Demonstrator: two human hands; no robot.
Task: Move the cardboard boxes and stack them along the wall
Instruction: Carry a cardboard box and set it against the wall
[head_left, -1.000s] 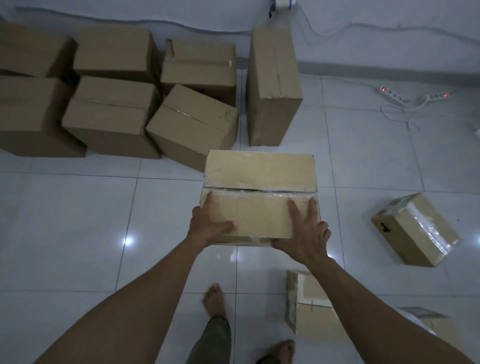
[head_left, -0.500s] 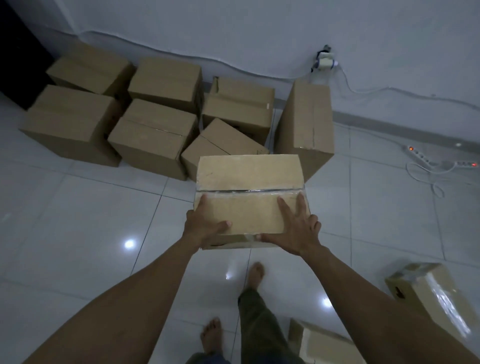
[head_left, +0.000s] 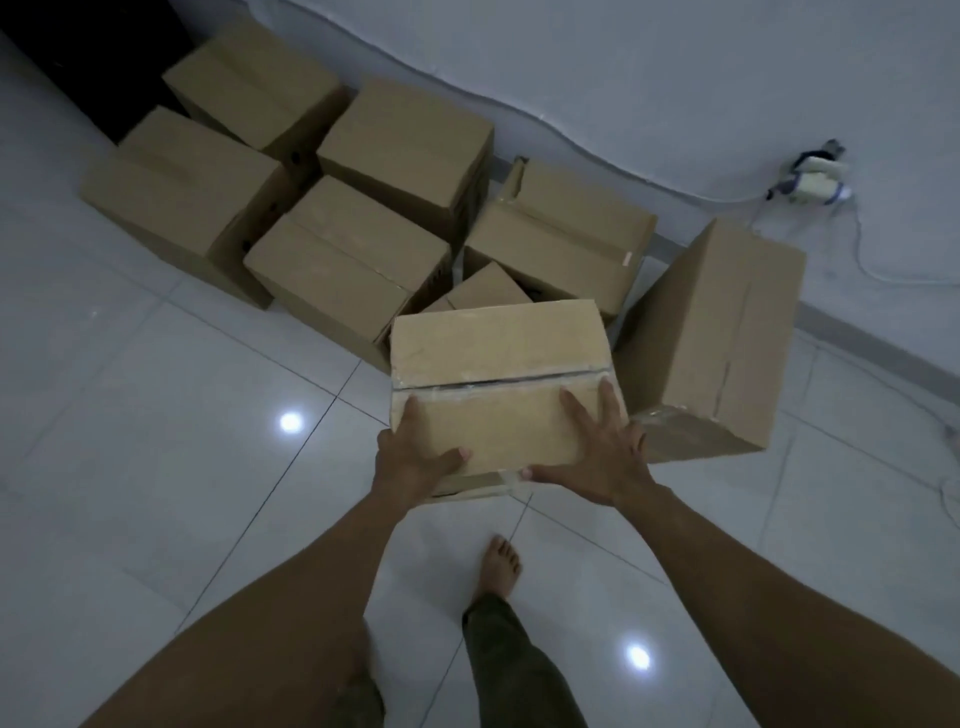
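Observation:
I hold a taped cardboard box (head_left: 498, 358) in the air in front of me, above the tiled floor. My left hand (head_left: 415, 457) grips its near left corner, thumb on the top face. My right hand (head_left: 597, 460) holds the near right corner, fingers spread flat on top and thumb along the near edge. Beyond it, several cardboard boxes (head_left: 363, 260) stand in two rows against the white wall (head_left: 675, 78). A taller box (head_left: 711, 343) stands just right of the carried one. A smaller box (head_left: 488, 291) is mostly hidden behind the carried box.
A plug adapter (head_left: 815, 179) hangs on the wall at the right, with a cable (head_left: 883, 265) trailing to the floor. My bare foot (head_left: 501, 566) is on the glossy tiles (head_left: 156, 441) below the box. A dark opening lies at the top left.
I have walked toward the wall with the box; the stacked boxes are nearer and shifted right. The loose boxes on the floor at the right have dropped out of view. My grip is unchanged.

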